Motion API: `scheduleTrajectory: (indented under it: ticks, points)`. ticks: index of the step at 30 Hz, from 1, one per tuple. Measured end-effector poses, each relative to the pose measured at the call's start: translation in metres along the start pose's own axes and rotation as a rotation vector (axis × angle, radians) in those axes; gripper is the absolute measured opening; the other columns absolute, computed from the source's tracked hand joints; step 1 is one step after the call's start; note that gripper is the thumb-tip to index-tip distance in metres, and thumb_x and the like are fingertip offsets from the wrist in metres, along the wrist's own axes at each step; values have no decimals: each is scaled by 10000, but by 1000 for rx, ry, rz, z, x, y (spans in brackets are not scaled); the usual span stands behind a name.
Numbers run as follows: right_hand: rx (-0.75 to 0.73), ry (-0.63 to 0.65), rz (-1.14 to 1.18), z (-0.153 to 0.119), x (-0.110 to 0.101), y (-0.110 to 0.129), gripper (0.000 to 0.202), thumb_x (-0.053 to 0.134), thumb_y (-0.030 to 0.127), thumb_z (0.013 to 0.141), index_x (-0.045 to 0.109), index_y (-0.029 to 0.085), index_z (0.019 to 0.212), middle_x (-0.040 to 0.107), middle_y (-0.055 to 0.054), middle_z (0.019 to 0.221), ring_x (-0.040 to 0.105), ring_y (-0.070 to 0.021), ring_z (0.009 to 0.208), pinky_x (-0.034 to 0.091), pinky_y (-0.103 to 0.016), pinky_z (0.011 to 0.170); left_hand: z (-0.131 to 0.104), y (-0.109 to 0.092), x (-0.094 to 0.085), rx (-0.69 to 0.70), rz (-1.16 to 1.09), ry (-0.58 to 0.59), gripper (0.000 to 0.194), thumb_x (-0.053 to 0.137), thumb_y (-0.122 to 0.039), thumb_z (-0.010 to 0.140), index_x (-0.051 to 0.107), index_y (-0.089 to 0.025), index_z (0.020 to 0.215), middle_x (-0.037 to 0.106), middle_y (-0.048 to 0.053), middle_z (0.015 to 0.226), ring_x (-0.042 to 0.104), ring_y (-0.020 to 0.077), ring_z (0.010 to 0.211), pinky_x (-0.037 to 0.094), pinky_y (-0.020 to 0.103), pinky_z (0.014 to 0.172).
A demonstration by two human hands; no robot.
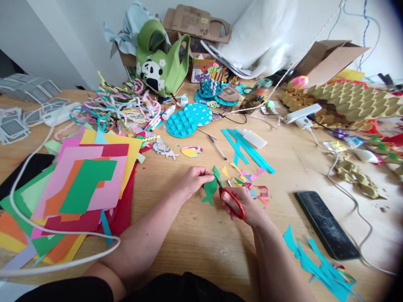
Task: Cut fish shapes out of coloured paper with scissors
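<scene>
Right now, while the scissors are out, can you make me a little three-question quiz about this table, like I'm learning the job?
1. What does the right hand hold?
2. True or false: the green bag at the back shows a picture of a giraffe.
3. What colour is the fish-shaped paper in the left hand?
A. Yellow
B. Green
C. Pink

Key
1. The red-handled scissors.
2. False; the picture is a panda.
3. B, green.
</scene>
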State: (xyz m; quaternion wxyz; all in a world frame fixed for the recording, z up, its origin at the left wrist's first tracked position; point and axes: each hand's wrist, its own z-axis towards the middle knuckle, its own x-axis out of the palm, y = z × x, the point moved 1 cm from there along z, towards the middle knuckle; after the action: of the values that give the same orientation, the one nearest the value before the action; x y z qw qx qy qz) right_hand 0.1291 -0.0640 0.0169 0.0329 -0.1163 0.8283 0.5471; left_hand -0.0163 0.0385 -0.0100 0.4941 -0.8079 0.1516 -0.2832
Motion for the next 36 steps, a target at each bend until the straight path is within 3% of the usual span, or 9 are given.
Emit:
scheduleTrajectory:
  ticks: [18,28,36]
  points:
    - [22,17,15,0,-4,-7,627,638,802,684,493,199,591,539,6,486,498,-105,342,282,-210,335,0,-1,1,-8,20,8,209,749,-313,587,671,-142,678,638,5,642,527,100,581,377,241,608]
    - [41,-4,6,0,-4,-7,659,607,845,659,489,202,581,529,8,458,484,-102,323,266,-207,330,-1,-2,2,-2,-10,0,178,750,-285,585,659,-147,651,625,-4,616,509,88,556,357,223,572]
    - [14,-40,3,-2,-4,-3,689,556,879,661,482,203,548,510,7,419,464,-97,308,245,-208,332,-3,-2,4,-69,-33,82,198,750,-254,591,658,-131,717,658,22,631,579,110,535,433,227,555]
